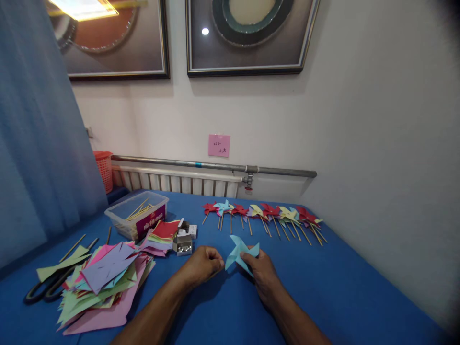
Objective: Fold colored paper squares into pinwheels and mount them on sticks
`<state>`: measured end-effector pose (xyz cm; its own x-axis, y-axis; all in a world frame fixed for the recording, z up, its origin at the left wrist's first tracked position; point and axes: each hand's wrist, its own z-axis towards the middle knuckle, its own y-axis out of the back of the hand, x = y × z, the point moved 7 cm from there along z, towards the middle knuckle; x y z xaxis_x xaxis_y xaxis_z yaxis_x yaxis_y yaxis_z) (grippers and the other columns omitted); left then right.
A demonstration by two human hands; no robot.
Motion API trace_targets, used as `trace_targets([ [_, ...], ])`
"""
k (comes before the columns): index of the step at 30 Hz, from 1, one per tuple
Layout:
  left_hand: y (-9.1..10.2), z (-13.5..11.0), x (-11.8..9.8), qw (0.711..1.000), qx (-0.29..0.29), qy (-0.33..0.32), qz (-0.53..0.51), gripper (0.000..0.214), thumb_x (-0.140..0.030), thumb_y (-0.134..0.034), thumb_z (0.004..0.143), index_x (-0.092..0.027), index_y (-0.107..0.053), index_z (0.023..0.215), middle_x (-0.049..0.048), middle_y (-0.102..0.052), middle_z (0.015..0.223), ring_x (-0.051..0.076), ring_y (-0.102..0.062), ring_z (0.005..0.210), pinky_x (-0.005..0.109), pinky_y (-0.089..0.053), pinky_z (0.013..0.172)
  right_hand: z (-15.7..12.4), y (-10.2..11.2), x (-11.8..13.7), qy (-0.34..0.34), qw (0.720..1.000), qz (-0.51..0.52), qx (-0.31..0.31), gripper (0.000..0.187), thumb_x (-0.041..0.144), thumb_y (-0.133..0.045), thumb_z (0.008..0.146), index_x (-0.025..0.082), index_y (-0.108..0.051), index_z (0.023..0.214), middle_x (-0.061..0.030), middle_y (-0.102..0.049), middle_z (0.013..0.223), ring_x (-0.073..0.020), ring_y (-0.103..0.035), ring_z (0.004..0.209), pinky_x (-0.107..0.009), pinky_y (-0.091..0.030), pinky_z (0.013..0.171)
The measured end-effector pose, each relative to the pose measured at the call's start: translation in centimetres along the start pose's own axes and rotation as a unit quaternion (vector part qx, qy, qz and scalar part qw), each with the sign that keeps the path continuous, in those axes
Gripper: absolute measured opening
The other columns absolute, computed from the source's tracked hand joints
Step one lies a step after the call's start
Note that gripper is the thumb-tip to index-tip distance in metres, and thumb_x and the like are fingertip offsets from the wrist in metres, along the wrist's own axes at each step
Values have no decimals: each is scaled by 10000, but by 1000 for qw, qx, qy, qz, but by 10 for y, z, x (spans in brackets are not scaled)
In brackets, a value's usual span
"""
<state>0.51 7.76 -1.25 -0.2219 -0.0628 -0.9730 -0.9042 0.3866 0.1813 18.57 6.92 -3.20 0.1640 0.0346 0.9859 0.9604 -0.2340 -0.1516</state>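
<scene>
While the right hand (264, 270) pinches a light-blue paper pinwheel (236, 251) in the head view, its thumb lies near the middle of the folds, probably to keep the vanes from springing open. The pinwheel sits between the two hands, above the blue-covered bench (334, 292), with its vanes fanned toward the left hand (205, 263). That hand is just beside it, fingers curled in toward the thumb; whether they close on anything small, cannot tell.

Same view, far side: pinwheels on sticks (270, 210) lie in a row, red, yellow and pale blue among them, stick ends toward the person. Set back like this, they seem kept out of the working space.

Left side: a clear plastic tub (158, 199) holds thin wooden sticks (142, 211), likely to stop them rolling. In front of it, a small stack of paper squares (168, 230) and an open little box with shiny bits inside (184, 245) stand near the left hand, presumably for easy reach. Nearer, a loose pile of cut paper (111, 266) overlaps dark-handled scissors (34, 293).
</scene>
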Motion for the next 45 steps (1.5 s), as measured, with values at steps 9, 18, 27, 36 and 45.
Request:
trace_targets([
  [9,-6,-2,4,998,47,-16,43,95,-264,-643,598,-171,-624,609,-21,-569,529,108,-477,502,230,-351,510,1,2,2,-24,1000,15,-10,341,327,-794,602,169,-667,876,23,-665,631,-152,-587,545,-274,-495,569],
  [18,3,9,9,996,-82,10,-42,159,-337,-622,607,-193,-571,651,-53,-490,445,93,-401,381,222,-276,398,-11,-8,13,5,998,65,-10,417,559,-751,708,203,-609,872,-24,-699,852,-156,-667,668,-271,-523,621],
  [27,-4,10,4,988,-109,-26,-108,319,-492,-666,588,-203,-540,641,-41,-501,396,102,-425,340,229,-305,393,-33,-43,5,124,959,-218,133,153,329,-552,854,204,-582,770,43,-548,620,-122,-488,579,-238,-341,563],
  [36,1,9,-2,979,-150,-66,-123,340,-481,-721,573,-181,-562,600,-48,-499,446,81,-401,419,227,-295,458,-43,-49,10,144,936,-285,146,145,286,-542,844,206,-560,724,34,-538,642,-136,-467,631,-244,-302,599],
  [45,1,3,-12,975,-172,-89,-109,335,-470,-732,577,-175,-579,625,-41,-492,522,100,-423,499,243,-332,518,-38,-48,4,133,941,-267,156,172,313,-538,841,209,-505,709,35,-492,635,-130,-432,621,-243,-284,589],
])
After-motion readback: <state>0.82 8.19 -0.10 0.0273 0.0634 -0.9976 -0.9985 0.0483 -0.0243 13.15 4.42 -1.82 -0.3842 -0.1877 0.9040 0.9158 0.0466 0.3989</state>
